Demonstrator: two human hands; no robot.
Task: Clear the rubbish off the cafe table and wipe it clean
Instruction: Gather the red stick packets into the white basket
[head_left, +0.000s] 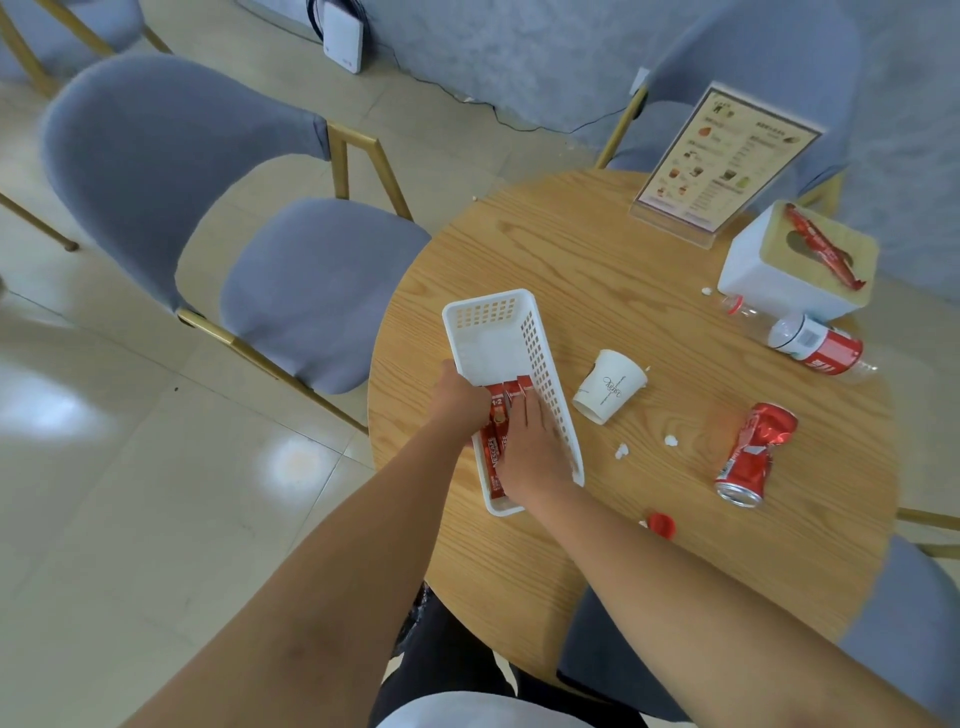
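Note:
A white slotted basket (491, 332) lies on the round wooden table (597, 249) near its left edge. Red coffee sachets (494, 447) lie inside its near end. My left hand (460, 397) grips the basket's left rim. My right hand (532, 447) rests flat inside the basket on the sachets, fingers spread. Rubbish on the table: a tipped paper cup (610, 384), a crushed red can (756, 452), an empty plastic bottle (800, 340) lying on its side, a red bottle cap (661, 525) and small white paper scraps (671, 440).
A white tissue box (758, 275) with a red sachet (823, 247) on top stands at the far right, a menu stand (722, 161) behind it. Grey padded chairs (311, 280) surround the table on a glossy tiled floor.

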